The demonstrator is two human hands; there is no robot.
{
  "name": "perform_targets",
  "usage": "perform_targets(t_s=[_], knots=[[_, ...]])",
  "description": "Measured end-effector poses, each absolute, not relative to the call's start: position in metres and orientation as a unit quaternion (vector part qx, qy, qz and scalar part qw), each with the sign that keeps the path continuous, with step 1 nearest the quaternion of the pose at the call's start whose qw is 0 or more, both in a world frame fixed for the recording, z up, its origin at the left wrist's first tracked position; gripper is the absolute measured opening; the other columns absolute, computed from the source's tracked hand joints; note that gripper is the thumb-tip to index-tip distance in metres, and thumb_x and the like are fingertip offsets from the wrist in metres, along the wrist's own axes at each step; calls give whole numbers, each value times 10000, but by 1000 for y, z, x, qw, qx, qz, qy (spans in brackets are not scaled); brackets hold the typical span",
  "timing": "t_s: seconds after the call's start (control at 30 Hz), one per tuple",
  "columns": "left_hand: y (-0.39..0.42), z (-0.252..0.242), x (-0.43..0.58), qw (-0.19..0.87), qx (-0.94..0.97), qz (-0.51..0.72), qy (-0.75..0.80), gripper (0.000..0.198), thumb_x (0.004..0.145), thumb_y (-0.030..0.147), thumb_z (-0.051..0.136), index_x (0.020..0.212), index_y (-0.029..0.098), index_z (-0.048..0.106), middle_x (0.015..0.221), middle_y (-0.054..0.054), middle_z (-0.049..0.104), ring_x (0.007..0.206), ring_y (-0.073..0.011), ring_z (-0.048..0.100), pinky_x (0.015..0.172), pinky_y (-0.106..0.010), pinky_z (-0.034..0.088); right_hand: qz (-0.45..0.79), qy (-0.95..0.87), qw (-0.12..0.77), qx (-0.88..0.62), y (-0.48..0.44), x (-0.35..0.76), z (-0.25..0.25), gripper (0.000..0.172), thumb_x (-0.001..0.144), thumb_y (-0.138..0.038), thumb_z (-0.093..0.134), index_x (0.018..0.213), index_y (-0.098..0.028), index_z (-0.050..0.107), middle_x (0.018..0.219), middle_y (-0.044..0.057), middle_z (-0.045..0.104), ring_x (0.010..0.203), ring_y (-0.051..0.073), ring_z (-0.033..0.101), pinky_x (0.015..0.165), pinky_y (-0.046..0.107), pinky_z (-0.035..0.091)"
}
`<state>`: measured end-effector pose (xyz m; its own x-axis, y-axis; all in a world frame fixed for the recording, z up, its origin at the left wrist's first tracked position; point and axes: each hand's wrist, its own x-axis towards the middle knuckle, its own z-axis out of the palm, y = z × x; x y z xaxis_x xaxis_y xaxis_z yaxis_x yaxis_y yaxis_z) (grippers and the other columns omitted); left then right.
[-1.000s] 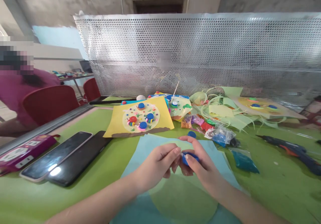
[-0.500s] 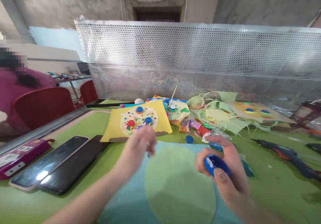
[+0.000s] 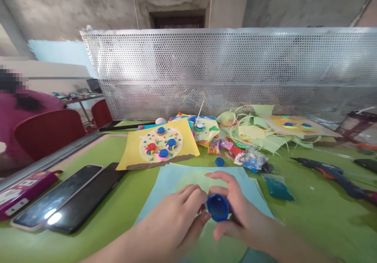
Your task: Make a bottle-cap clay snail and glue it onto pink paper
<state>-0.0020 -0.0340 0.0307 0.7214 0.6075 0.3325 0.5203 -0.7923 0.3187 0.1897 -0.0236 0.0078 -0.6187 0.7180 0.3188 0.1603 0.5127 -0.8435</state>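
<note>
A blue bottle cap [image 3: 217, 207] is held over a light blue sheet [image 3: 165, 184] that carries a pale green paper circle. My right hand [image 3: 238, 212] grips the cap between thumb and fingers, its hollow side toward me. My left hand [image 3: 176, 219] is closed against the cap's left edge, fingertips touching it. Another loose blue cap [image 3: 219, 161] lies on the green table [image 3: 324, 216] beyond the sheet.
Two phones [image 3: 70, 200] and a purple case [image 3: 20, 188] lie at the left. A yellow sheet with a decorated circle [image 3: 160, 143], clay bags [image 3: 253, 160], paper scraps, and a glue gun [image 3: 332, 172] sit behind. A perforated metal screen [image 3: 235, 70] backs the table. A person in magenta sits far left.
My left hand came back from near the yellow sheet to the cap. My right hand moved left and down, bringing the cap over the green circle.
</note>
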Motion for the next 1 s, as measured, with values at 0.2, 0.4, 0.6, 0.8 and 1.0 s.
perform_targets(t_s=[0.2,0.4,0.6,0.8,1.0], knots=[[-40,37,0,35,925,175,334,161,887,130,274,795,204,384,718,-17,532,602,-160,502,522,-233,395,290,-842,332,-310,-31,188,10,580,824,-514,522,1233,-229,225,847,20,592,645,143,551,598,253,463],[-41,36,3,70,884,126,446,156,878,117,337,808,190,456,749,-21,591,634,-147,564,574,-216,426,77,-866,364,-335,-27,180,-3,469,910,-398,388,1276,-129,272,991,171,649,814,253,660,667,356,537],[-38,25,10,150,835,166,503,170,851,168,331,696,209,386,667,-5,549,568,-136,515,539,-205,388,77,-872,342,-342,-22,179,0,442,873,-253,416,1280,-114,313,873,139,687,749,248,667,628,357,540],[-40,25,14,181,817,199,510,179,827,211,330,652,219,293,570,28,423,479,-123,377,486,-209,306,147,-854,354,-351,-21,183,7,382,835,-225,406,1200,-140,335,880,129,652,769,230,647,660,363,528],[-32,26,22,192,801,272,497,194,799,234,385,609,210,356,523,43,408,457,-110,351,466,-203,274,173,-832,385,-361,-22,181,13,342,834,-253,397,1162,-157,382,910,129,630,806,237,630,691,369,511]])
